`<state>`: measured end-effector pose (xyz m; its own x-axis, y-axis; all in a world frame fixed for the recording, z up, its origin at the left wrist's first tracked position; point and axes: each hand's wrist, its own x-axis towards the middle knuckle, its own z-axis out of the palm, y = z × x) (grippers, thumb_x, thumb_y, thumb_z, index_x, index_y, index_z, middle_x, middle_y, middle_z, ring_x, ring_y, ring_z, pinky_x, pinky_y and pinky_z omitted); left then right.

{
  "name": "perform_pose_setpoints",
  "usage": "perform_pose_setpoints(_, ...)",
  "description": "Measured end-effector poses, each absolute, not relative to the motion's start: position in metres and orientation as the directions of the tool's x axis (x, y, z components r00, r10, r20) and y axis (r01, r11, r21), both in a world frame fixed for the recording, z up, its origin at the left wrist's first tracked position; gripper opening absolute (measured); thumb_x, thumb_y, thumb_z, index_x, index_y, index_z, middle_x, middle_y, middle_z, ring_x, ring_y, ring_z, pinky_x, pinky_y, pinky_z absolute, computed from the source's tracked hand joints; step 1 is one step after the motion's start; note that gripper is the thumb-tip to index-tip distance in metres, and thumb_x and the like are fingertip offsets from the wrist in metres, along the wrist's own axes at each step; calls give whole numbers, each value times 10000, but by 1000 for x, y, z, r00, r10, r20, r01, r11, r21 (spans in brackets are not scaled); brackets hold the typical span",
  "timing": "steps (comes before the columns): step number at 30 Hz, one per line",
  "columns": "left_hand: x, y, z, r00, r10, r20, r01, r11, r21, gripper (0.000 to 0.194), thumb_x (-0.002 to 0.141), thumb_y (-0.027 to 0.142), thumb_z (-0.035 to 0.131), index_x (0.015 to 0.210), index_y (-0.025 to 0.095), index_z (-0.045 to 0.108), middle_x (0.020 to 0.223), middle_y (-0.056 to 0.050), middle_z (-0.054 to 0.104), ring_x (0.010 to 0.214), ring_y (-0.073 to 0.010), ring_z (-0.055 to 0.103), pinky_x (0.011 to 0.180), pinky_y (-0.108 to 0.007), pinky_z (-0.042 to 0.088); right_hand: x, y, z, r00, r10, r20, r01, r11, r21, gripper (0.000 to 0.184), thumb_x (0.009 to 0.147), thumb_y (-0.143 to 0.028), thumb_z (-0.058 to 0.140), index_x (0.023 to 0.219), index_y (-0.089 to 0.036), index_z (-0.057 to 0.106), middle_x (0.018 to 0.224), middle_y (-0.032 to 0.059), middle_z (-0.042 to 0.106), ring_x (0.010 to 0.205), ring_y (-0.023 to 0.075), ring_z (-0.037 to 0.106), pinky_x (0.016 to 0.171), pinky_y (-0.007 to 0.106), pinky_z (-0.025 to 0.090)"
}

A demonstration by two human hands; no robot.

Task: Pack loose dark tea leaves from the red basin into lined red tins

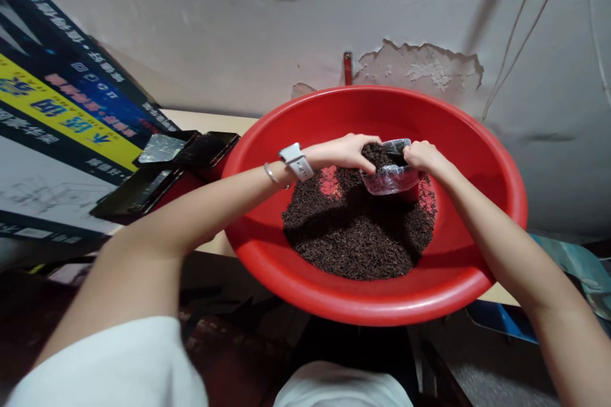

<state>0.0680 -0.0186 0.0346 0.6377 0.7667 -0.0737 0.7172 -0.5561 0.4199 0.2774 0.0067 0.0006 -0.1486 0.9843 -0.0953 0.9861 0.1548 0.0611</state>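
Observation:
A wide red basin (372, 311) holds a layer of dark brown loose bits (353, 241) that look like tea leaves. Over the middle of it is a small reddish container lined with a clear plastic bag (389, 182). My left hand (351, 151), with a white watch on the wrist, is curled around a handful of the dark leaves at the bag's mouth. At the opposite side, my right hand (424, 158) pinches the bag's upper edge, fingers closed. The container's lower part is mostly hidden by the bag and shadow.
Left of the basin stand open dark boxes (143, 194) with red sides on a pale table (210, 119). A large printed carton (62, 102) leans behind them. A wall with peeling paint (214, 32) rises at the back, cords hanging on its right.

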Motion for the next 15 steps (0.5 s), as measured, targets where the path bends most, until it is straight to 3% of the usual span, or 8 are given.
perform_pose_setpoints(4, 103, 8, 42, 598, 801, 27, 706, -542, 456, 601, 705, 346, 680, 1270, 192, 545, 1215, -64, 639, 1085, -243, 598, 940, -328, 461, 278, 7, 1, -106, 989, -102, 992, 112, 55, 473, 942, -274, 327, 1222, -94, 663, 1212, 221, 661, 1105, 334, 642, 909, 392, 506)
perform_pose_setpoints(9, 116, 22, 37, 562, 826, 35, 692, -493, 527, 693, 719, 460, 709, 1323, 181, 515, 1289, -109, 598, 1124, -260, 586, 936, -340, 471, 278, 6, 3, -74, 991, -116, 997, 72, -29, 515, 959, -358, 311, 1287, -116, 626, 1241, 210, 650, 1103, 352, 643, 864, 392, 521)
perform_pose_setpoints(12, 104, 18, 42, 524, 851, 11, 690, -433, 580, 619, 797, 494, 642, 1309, 163, 537, 1236, -126, 636, 1020, -239, 633, 837, -316, 505, 278, 7, 2, -44, 992, -115, 998, 39, -45, 511, 954, -303, 294, 1274, -94, 634, 1236, 215, 651, 1103, 341, 645, 877, 386, 516)
perform_pose_setpoints(15, 82, 20, 37, 431, 902, 33, 755, -381, 533, 501, 859, 479, 567, 1231, 146, 609, 1200, -121, 666, 1002, -225, 645, 838, -299, 501, 279, 9, 1, -90, 989, -121, 996, 91, 4, 486, 935, -251, 328, 1267, -69, 633, 1263, 233, 631, 1167, 340, 609, 936, 394, 491)
